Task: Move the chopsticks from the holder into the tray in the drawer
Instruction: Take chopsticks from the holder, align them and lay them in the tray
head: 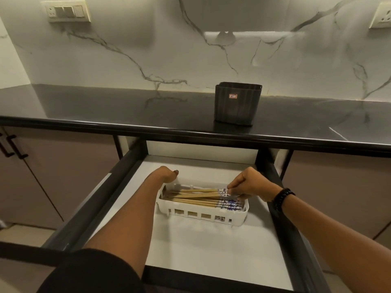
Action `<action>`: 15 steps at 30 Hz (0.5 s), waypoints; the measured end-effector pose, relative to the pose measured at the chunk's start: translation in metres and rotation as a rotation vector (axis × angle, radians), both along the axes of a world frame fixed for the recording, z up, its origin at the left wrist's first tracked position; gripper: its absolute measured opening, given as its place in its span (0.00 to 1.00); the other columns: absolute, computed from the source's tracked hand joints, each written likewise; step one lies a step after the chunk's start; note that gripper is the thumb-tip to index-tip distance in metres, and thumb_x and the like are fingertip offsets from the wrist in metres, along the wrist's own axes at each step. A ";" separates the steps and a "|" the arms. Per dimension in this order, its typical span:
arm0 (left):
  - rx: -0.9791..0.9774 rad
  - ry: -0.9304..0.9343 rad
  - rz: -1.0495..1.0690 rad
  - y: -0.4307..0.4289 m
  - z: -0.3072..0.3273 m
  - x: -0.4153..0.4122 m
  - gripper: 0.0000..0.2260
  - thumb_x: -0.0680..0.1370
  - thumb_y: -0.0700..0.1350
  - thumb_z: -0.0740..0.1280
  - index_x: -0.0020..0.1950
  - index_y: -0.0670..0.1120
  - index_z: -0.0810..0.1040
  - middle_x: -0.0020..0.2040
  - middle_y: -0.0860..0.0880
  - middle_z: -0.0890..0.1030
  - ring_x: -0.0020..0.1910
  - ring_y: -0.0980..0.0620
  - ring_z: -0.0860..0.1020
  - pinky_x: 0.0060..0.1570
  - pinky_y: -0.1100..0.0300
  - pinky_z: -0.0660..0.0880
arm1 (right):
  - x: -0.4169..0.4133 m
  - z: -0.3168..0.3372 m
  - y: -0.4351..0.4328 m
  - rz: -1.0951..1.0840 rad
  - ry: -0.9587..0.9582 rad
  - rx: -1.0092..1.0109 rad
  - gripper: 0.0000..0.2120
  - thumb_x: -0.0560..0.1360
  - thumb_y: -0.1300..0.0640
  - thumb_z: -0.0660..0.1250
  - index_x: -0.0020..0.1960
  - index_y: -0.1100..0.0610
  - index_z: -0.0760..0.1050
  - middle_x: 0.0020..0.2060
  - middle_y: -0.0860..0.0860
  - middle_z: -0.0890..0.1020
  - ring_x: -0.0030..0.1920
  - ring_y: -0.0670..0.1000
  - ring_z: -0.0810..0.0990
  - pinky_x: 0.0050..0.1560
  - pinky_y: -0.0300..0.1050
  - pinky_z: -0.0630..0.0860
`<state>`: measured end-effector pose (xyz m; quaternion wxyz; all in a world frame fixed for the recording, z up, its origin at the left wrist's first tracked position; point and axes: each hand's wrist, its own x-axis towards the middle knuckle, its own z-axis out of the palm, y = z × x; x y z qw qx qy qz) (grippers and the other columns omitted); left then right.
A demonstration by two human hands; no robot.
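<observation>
Several wooden chopsticks [196,197] with blue-and-white patterned ends lie lengthwise in a white slotted tray [203,216] inside the open drawer [211,250]. My right hand [249,185] pinches the patterned ends of the top chopsticks at the tray's right end. My left hand [167,174] sits at the tray's far left corner, fingers curled down behind the rim; whether it grips the rim I cannot tell. The dark ribbed holder [237,104] stands on the black counter above the drawer, with nothing sticking out of its top.
The black countertop [105,106] overhangs the drawer's back. Dark drawer sides [101,195] flank the white floor. Cabinet doors with black handles [12,146] are at the left. A marble backsplash with switch plates [66,10] rises behind.
</observation>
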<state>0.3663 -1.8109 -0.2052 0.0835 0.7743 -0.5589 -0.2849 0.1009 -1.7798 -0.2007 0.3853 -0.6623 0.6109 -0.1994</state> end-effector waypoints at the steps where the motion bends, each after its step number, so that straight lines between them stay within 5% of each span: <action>1: 0.002 -0.004 -0.007 -0.001 -0.001 0.001 0.27 0.83 0.55 0.54 0.74 0.38 0.61 0.73 0.39 0.66 0.69 0.39 0.68 0.67 0.49 0.67 | 0.001 0.000 0.000 0.046 0.096 -0.040 0.08 0.73 0.62 0.74 0.50 0.63 0.84 0.47 0.58 0.86 0.44 0.52 0.85 0.41 0.38 0.83; 7: 0.009 -0.037 -0.013 -0.005 -0.003 0.000 0.27 0.83 0.55 0.55 0.74 0.38 0.61 0.73 0.39 0.66 0.69 0.39 0.68 0.67 0.49 0.67 | 0.008 0.002 0.001 0.170 0.380 -0.137 0.10 0.73 0.56 0.74 0.52 0.59 0.85 0.48 0.54 0.87 0.43 0.50 0.85 0.34 0.30 0.77; 12: -0.009 -0.056 -0.008 -0.008 -0.004 0.001 0.27 0.82 0.55 0.56 0.74 0.39 0.61 0.72 0.39 0.67 0.68 0.38 0.69 0.66 0.48 0.68 | 0.017 -0.006 0.003 0.278 0.526 -0.228 0.10 0.74 0.59 0.74 0.55 0.58 0.84 0.51 0.55 0.86 0.48 0.52 0.84 0.54 0.43 0.80; 15: -0.013 -0.053 -0.011 -0.009 -0.005 0.002 0.27 0.82 0.56 0.57 0.74 0.39 0.60 0.73 0.39 0.66 0.68 0.38 0.69 0.65 0.48 0.68 | 0.021 -0.008 0.004 0.293 0.546 -0.247 0.10 0.74 0.61 0.73 0.55 0.58 0.84 0.51 0.55 0.86 0.50 0.54 0.84 0.56 0.48 0.81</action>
